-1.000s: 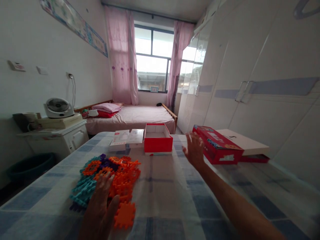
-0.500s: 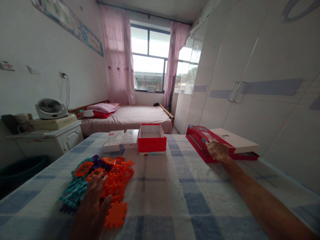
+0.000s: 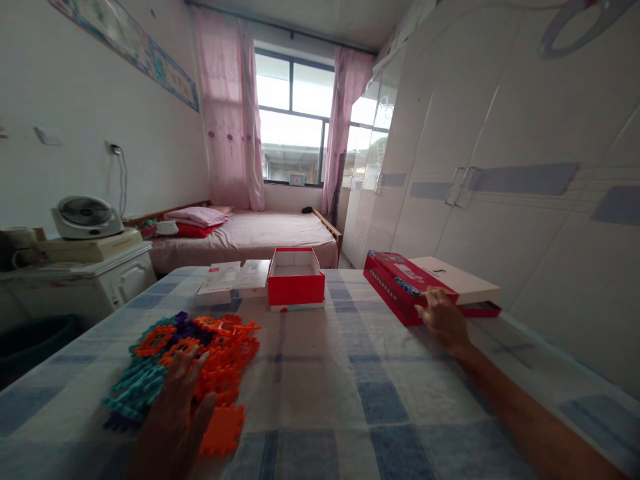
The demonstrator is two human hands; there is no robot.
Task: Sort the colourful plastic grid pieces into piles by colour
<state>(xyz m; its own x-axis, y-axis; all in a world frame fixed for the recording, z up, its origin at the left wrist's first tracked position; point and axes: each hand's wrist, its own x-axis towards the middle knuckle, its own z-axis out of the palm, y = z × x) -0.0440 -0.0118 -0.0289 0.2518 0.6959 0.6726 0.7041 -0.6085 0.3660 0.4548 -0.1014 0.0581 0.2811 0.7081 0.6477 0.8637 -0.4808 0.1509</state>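
Observation:
My left hand (image 3: 173, 413) lies flat with fingers stretched on a pile of orange, teal and purple interlocking plastic tiles (image 3: 200, 360) at the near left of the table. My right hand (image 3: 443, 320) reaches far right and grips the near corner of a flat red toy box (image 3: 400, 283), which lies tilted on a white box (image 3: 463, 280). An open red square box (image 3: 295, 283) stands empty at the middle of the table's far edge.
The table wears a blue-and-white checked cloth (image 3: 350, 387). White leaflets (image 3: 230, 279) lie left of the open box. Beyond are a bed (image 3: 260, 233), a white cabinet with a fan (image 3: 85, 217) at left, and white wardrobe doors (image 3: 500, 167) at right.
My right hand went from open in the air to the red toy box and closed on its corner. My left hand stayed on the tiles. The view shifted slightly right.

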